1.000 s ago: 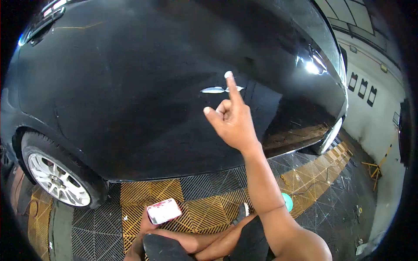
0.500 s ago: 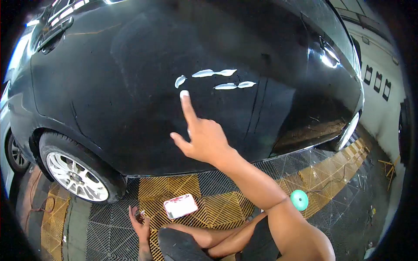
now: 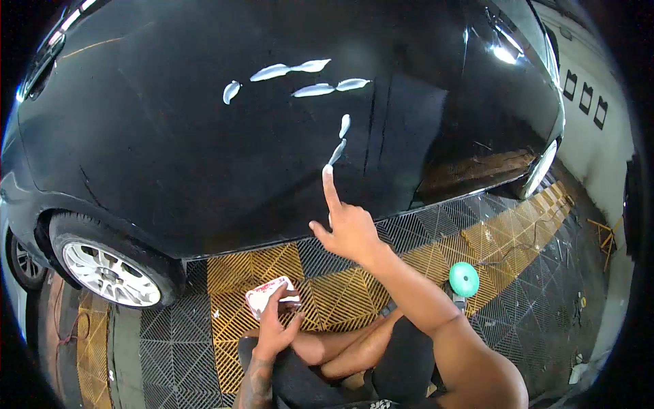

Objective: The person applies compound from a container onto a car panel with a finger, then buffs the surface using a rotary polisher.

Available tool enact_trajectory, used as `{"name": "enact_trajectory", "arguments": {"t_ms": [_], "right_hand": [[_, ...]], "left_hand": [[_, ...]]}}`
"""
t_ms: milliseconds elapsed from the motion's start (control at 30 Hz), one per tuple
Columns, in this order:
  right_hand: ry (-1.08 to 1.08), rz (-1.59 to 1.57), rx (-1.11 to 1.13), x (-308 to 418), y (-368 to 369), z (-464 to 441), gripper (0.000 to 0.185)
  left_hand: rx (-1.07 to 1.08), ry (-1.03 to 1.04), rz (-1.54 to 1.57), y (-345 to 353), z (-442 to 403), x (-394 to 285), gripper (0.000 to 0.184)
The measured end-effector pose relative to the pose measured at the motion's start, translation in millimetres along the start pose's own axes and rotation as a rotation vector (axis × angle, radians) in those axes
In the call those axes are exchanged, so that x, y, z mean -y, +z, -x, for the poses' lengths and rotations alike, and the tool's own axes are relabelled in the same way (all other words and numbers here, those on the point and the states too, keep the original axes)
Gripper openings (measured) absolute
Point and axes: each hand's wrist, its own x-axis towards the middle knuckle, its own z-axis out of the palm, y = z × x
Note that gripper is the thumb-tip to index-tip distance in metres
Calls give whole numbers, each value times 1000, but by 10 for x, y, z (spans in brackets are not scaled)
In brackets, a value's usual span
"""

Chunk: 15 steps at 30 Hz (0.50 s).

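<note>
My right hand reaches up to the black car door. Its index finger is stretched out, the tip coated white and touching the lower end of a streak of white paste; the thumb stands apart and the other fingers curl in. Higher on the panel are several more paste smears. Down at the floor, my left hand is over the near side of a shallow white tray with red marks, fingers apart. Whether it touches the tray I cannot tell.
A white-spoked wheel stands at the left below the car body. To the right of my legs, a round green pad sits above the black and yellow floor tiles. A white wall rises at the far right.
My right fingertip has moved down and right across the door, and two new paste streaks show there. My left hand has moved right to the tray. The view has shifted too.
</note>
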Motion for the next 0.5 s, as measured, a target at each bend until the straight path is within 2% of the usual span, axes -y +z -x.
{"name": "enact_trajectory", "arguments": {"t_ms": [33, 100, 133, 233, 300, 367, 400, 500], "right_hand": [[3, -6, 9, -14, -6, 37, 112], [163, -151, -96, -32, -64, 104, 111], [234, -136, -67, -54, -87, 89, 111], [177, -15, 82, -185, 96, 172, 110], [214, -64, 119, -253, 116, 353, 108], [244, -258, -20, -392, -9, 609, 107], [294, -269, -159, -575, 30, 791, 106], [609, -164, -326, -1229, -5, 1501, 102]], "left_hand": [[0, -11, -1, 1, 19, 4, 75], [109, -74, -54, -34, 74, 11, 75], [127, -105, -65, -62, 100, 50, 76], [129, -235, -103, -68, 101, 22, 77], [150, -205, -141, -48, 96, 74, 76], [184, -174, -228, -22, 121, 129, 74], [204, -189, -208, -33, 134, 164, 73], [257, -232, -105, -2, 131, 94, 74]]}}
